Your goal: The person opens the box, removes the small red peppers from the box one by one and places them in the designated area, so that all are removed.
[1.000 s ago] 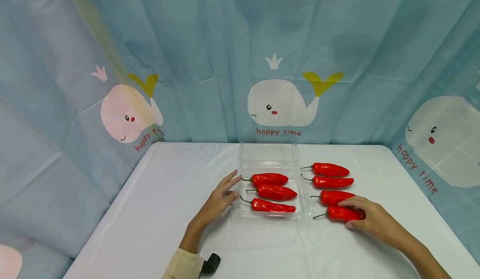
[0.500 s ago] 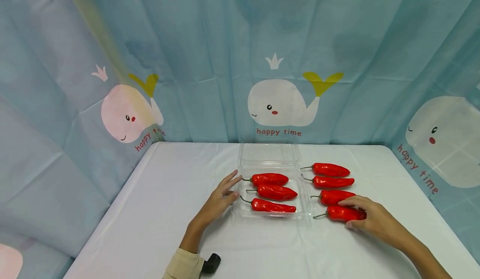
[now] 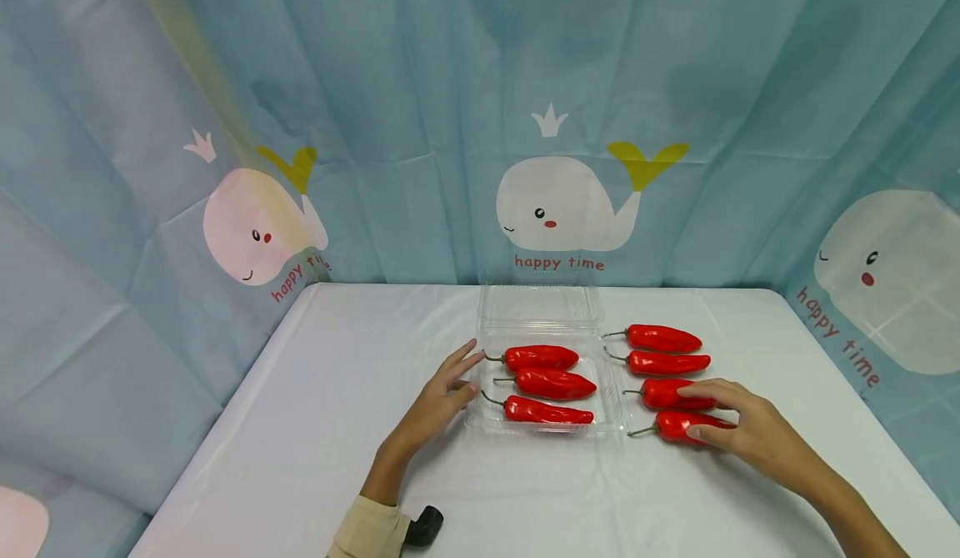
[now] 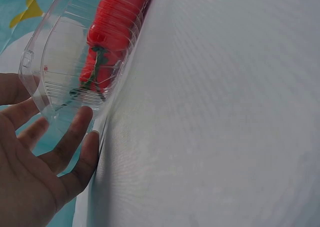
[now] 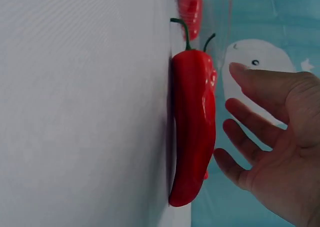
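Whale-print curtains (image 3: 555,208) hang behind a white table (image 3: 300,424) where a clear plastic clamshell box (image 3: 547,316) sits near the middle toward the far edge, lid open, three red peppers (image 3: 551,384) inside. Four more peppers lie in a column just right of the box. My left hand (image 3: 438,399) rests with fingers straight and spread against the box's left wall. My right hand (image 3: 738,424) hovers over the nearest loose pepper (image 3: 675,426), the one closest to the front edge; fingers loosely spread and, in the right wrist view, just apart from it, gripping nothing
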A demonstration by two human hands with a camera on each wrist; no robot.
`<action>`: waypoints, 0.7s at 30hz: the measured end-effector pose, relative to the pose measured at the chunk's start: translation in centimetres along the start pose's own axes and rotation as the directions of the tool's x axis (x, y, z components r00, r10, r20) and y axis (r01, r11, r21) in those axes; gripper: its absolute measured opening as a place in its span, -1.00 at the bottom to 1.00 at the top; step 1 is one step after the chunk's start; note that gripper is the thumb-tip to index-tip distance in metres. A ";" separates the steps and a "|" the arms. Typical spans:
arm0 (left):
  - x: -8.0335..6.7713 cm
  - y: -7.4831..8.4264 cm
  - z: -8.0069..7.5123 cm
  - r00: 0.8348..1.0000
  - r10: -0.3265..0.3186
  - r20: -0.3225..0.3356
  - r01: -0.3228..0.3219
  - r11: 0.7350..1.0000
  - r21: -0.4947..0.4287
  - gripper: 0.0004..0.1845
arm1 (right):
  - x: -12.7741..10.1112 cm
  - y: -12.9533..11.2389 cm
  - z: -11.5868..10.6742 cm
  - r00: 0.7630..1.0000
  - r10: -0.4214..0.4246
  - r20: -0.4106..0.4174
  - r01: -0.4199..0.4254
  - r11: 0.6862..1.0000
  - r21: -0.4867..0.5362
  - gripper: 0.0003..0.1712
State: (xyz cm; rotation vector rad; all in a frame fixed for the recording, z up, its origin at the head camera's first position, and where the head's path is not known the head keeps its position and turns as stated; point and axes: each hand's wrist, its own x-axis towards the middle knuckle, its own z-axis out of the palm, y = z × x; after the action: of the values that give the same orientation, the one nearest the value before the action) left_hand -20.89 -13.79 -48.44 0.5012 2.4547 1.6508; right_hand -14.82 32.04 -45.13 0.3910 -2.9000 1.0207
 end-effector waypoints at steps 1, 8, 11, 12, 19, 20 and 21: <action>0.0 0.0 0.0 1.000 0.001 0.002 -0.001 1.000 0.002 -0.43 | 0.0 -0.2 -0.1 1.000 -0.010 -0.014 0.010 1.000 -0.005 -0.49; 0.0 0.0 0.0 1.000 0.008 -0.001 -0.008 1.000 0.016 -0.44 | 0.5 -1.8 -0.2 0.996 -0.024 -0.091 0.024 1.000 0.000 -0.47; 0.1 0.1 0.0 1.000 0.005 -0.004 -0.005 1.000 0.021 -0.44 | 0.7 -2.5 -0.4 0.996 -0.004 -0.085 0.008 0.999 0.041 -0.43; 0.1 0.1 0.0 1.000 0.009 -0.004 -0.009 1.000 0.018 -0.44 | 0.8 -2.7 -0.4 0.997 0.004 -0.080 0.001 0.998 0.059 -0.42; 0.1 0.1 0.0 1.000 0.012 -0.002 -0.012 1.000 0.005 -0.44 | 1.4 -4.6 -0.4 0.998 0.014 -0.061 -0.003 0.986 0.169 -0.39; 0.1 0.1 0.0 1.000 0.010 -0.001 -0.010 1.000 0.005 -0.44 | 1.5 -4.8 -0.3 0.998 0.005 -0.062 0.006 0.984 0.179 -0.39; 0.1 0.1 0.0 1.000 0.010 0.000 -0.010 1.000 0.004 -0.44 | 1.6 -5.0 -0.2 0.998 0.001 -0.064 0.011 0.982 0.191 -0.39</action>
State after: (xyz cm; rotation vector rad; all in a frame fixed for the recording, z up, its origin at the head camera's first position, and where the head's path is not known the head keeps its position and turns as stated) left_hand -20.96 -13.74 -48.38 0.5153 2.4601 1.6505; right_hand -15.15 28.06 -41.67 0.3662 -2.7524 1.2913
